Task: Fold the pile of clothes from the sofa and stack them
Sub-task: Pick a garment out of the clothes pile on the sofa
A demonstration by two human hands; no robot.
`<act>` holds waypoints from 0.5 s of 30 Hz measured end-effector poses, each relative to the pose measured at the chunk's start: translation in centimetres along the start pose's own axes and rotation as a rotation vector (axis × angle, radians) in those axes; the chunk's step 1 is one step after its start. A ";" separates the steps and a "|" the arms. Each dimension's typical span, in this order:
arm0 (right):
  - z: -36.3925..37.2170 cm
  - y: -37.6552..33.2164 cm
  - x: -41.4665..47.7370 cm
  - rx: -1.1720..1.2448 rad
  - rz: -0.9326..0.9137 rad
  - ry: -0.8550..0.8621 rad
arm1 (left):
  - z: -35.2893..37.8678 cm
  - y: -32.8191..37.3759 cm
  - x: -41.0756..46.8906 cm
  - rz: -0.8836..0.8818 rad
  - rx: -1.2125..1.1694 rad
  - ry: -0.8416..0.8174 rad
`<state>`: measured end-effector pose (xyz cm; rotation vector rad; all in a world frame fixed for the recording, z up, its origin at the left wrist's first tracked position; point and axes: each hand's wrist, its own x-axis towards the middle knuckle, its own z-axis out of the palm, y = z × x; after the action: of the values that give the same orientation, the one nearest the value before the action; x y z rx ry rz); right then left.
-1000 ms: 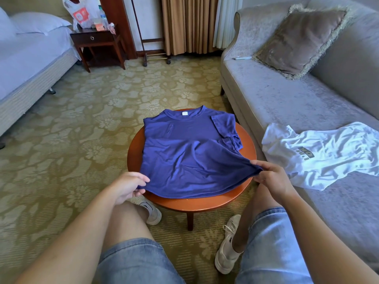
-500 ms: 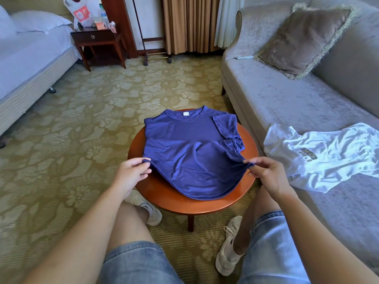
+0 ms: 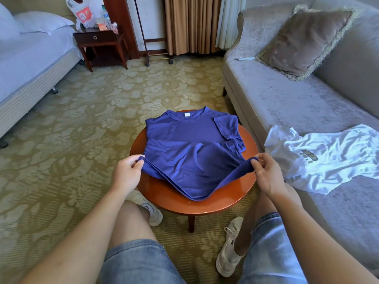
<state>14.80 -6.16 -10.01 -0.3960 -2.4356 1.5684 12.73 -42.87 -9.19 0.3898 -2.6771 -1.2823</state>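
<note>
A blue T-shirt point(image 3: 190, 144) lies on a small round wooden table point(image 3: 231, 199), collar at the far side, its sleeves folded inward. My left hand point(image 3: 127, 173) pinches the shirt's near left hem corner. My right hand point(image 3: 267, 175) pinches the near right hem corner. Both corners are lifted off the table, and the hem sags between them onto the tabletop. A crumpled white T-shirt point(image 3: 328, 158) with a dark print lies on the grey sofa point(image 3: 287, 103) seat to the right.
A brown fringed cushion point(image 3: 305, 37) leans on the sofa back, with a pen-like object point(image 3: 245, 58) beside it. A bed point(image 3: 26, 64) and a dark nightstand point(image 3: 100, 42) with a plastic bag stand at the left. My knees and shoes are under the table's near edge.
Both hands have lifted the shirt's bottom corners and carried them away from me, over the table. The hem now sags in the middle between the hands.
</note>
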 end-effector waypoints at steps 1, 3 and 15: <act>-0.3 -0.2 0.0 -0.022 -0.005 0.037 | -0.3 0.3 -0.2 0.013 0.002 0.029; -0.9 -0.6 -0.1 -0.053 -0.015 0.098 | -0.8 0.9 -0.5 0.033 -0.016 0.075; -4.2 -3.9 -3.0 -0.061 -0.106 0.203 | -4.6 2.7 -3.8 0.118 -0.078 0.117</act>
<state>18.53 -5.10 -4.89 -0.4076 -2.3131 1.3437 17.06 -43.53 -4.32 0.2832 -2.5050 -1.2836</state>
